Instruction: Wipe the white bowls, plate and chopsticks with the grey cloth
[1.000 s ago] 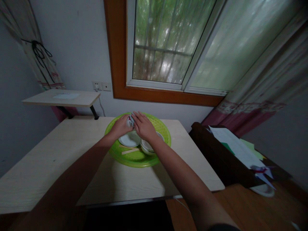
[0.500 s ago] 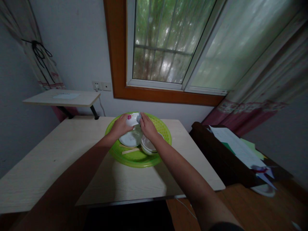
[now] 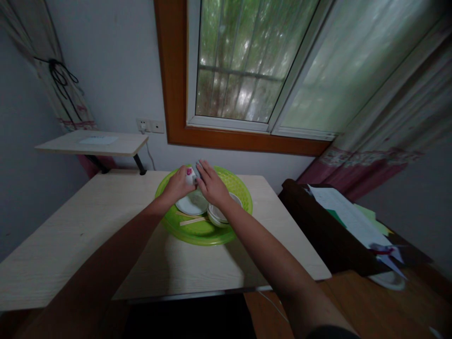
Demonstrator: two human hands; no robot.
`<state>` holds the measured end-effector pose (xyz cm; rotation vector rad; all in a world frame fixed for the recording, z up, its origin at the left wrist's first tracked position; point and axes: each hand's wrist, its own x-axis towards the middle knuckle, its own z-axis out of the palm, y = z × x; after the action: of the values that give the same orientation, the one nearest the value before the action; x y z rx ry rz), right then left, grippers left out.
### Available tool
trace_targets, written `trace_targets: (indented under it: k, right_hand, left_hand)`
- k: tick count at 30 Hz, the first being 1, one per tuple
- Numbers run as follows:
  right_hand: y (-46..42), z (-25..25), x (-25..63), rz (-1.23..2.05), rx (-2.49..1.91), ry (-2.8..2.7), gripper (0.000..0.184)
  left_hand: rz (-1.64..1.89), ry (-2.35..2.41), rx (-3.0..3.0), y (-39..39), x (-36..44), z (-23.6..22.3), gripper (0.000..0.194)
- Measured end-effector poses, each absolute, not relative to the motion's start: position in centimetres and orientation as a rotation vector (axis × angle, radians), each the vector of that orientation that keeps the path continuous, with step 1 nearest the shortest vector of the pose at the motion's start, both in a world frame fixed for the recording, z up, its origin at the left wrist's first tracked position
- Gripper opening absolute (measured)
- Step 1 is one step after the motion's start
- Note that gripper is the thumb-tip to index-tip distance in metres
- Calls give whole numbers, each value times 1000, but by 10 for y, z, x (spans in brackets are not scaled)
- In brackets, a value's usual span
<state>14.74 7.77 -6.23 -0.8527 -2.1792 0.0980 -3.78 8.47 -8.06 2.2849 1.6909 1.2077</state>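
Note:
A round green plastic basket (image 3: 236, 181) sits on a pale wooden table (image 3: 88, 226) under the window. Inside lie a white plate (image 3: 192, 206), stacked white bowls (image 3: 221, 217) and a pair of wooden chopsticks (image 3: 190, 220). My left hand (image 3: 175, 186) is closed round a small white cup with a pink flower (image 3: 189, 175), held above the plate at the basket's far side. My right hand (image 3: 211, 184) rests against the cup's right side, fingers fairly straight and together; what lies under them is hidden.
A small raised shelf (image 3: 93, 143) with a paper stands at the back left, a wall socket (image 3: 150, 125) beside it. A dark cabinet (image 3: 318, 221) with papers and coloured sheets stands at the right. Curtains hang on both sides.
The cup, tilted and more exposed half a second ago, is now more covered by both hands. My right hand has closed back over its side.

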Motion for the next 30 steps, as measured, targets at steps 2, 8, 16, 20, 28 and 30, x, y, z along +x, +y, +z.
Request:
trace_targets:
  k: [2,8,16,20,28,30]
  right_hand:
    - [85,-66,152,212,-920,-2055,55]
    - [107,-80,162,552,-1012,-1803,61]
    - [102,-79,159,477,-1022,-1800,64]
    - [90,-71,156,274,-937,-1975,57]
    - [64,-56,144,-54,-750,-2370,50]
    - [63,-55,142,-56,-752,-2369,49]
  left_hand:
    - [1239,1724,2232,84,-37,-81,49]
    - [1290,1686,2136,84,-36,-80,59]
    - [1241,1668,2184,84,-37,-81,55]
    - [1227,1666,2194,85,-38,-84,54]
    - [1160,1624,2251,86,-40,-88,38]
    - [1172,1621,2250,86,-40,-87,37]
